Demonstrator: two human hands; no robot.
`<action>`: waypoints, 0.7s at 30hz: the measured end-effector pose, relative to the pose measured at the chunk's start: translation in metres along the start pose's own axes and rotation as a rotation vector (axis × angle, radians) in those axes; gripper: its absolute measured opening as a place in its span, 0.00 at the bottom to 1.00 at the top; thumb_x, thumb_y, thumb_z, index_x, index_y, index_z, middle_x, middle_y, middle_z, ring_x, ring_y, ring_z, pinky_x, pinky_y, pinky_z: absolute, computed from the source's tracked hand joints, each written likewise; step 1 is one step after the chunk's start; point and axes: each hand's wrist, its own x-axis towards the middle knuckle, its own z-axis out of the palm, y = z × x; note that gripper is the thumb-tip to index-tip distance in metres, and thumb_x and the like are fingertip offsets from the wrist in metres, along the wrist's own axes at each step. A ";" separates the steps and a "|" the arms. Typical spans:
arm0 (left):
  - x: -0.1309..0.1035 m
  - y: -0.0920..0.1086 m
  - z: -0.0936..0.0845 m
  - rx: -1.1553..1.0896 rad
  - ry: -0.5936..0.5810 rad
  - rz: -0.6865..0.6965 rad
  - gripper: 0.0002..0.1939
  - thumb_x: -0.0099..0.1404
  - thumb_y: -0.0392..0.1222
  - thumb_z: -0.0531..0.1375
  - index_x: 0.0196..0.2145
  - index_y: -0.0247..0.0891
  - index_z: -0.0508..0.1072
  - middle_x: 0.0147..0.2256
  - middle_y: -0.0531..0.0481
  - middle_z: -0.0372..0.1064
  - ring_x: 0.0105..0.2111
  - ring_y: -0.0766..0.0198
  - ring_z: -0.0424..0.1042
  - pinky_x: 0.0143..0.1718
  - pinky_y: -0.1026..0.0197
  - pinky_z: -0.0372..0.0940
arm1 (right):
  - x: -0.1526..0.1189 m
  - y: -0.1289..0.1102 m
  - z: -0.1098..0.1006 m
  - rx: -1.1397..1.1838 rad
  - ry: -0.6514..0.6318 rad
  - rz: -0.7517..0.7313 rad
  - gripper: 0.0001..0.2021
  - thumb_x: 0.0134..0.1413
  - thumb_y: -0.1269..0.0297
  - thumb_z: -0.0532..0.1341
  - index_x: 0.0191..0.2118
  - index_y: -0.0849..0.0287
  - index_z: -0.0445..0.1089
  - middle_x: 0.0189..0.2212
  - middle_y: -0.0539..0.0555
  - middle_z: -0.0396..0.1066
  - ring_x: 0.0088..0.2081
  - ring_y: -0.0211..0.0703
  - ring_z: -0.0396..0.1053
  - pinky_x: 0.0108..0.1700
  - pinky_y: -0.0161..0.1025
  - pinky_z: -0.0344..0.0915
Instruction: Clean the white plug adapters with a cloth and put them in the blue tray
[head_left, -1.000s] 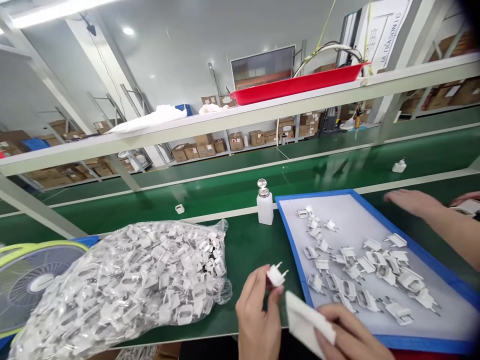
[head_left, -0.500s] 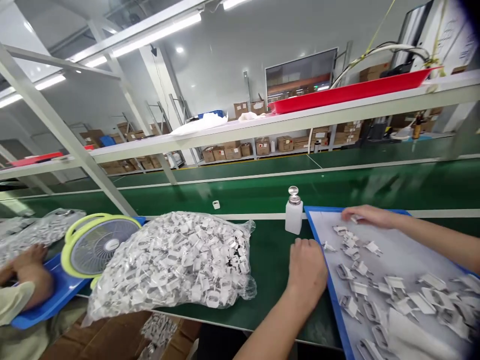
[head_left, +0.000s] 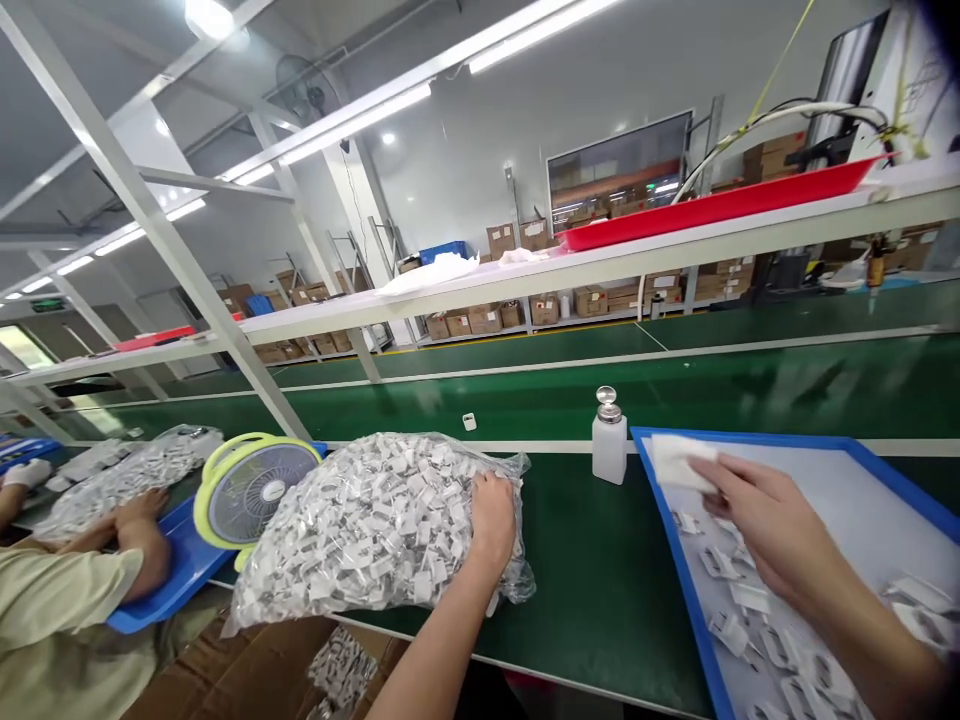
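Observation:
My left hand [head_left: 493,520] rests at the right side of a clear plastic bag [head_left: 367,530] full of small white plastic parts. Its fingers curl down among the parts, and whatever they grip is hidden. In my right hand [head_left: 757,500] is a folded white cloth [head_left: 679,462], pinched between thumb and fingers above the blue-rimmed tray [head_left: 694,610]. White plug-like pieces with metal pins [head_left: 750,597] lie scattered in that tray, partly covered by my right forearm. A white pump bottle [head_left: 609,445] stands just left of the tray.
A yellow-green fan [head_left: 262,492] stands behind the bag, left. Farther left a co-worker's arm [head_left: 142,530] reaches over a blue tray [head_left: 176,570]. One white part [head_left: 469,422] sits on the green belt [head_left: 540,405]. A shelf with a red tray [head_left: 720,212] crosses above.
My left hand has gone left from beside the tray to the bag. My right hand has come nearer and now holds the white cloth, which was lying in the tray. The view has turned left.

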 end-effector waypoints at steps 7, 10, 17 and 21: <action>-0.013 0.003 -0.022 -0.118 0.079 -0.020 0.11 0.71 0.39 0.63 0.50 0.34 0.74 0.51 0.43 0.73 0.49 0.52 0.75 0.49 0.45 0.73 | 0.086 -0.019 0.057 -0.550 -0.197 -0.443 0.09 0.68 0.61 0.62 0.48 0.60 0.72 0.47 0.55 0.72 0.41 0.41 0.72 0.44 0.44 0.73; -0.026 0.008 -0.030 -0.259 0.133 0.028 0.13 0.69 0.23 0.56 0.47 0.29 0.74 0.49 0.36 0.73 0.52 0.49 0.73 0.52 0.45 0.70 | 0.090 -0.014 0.067 -0.721 -0.315 -0.540 0.11 0.68 0.61 0.62 0.51 0.59 0.71 0.47 0.55 0.72 0.40 0.42 0.73 0.43 0.44 0.74; -0.089 0.055 -0.009 -0.715 0.121 0.361 0.23 0.63 0.20 0.56 0.48 0.43 0.75 0.50 0.50 0.74 0.47 0.66 0.76 0.49 0.70 0.70 | 0.097 -0.014 0.068 -0.942 -0.368 -0.591 0.14 0.68 0.60 0.62 0.54 0.59 0.70 0.51 0.57 0.71 0.43 0.44 0.73 0.44 0.45 0.74; -0.119 0.069 0.027 -1.013 -0.011 0.421 0.29 0.58 0.17 0.54 0.50 0.41 0.76 0.51 0.44 0.74 0.49 0.58 0.76 0.49 0.64 0.73 | 0.095 -0.016 0.063 -0.973 -0.372 -0.572 0.15 0.68 0.59 0.62 0.56 0.59 0.69 0.50 0.57 0.71 0.41 0.43 0.73 0.42 0.44 0.75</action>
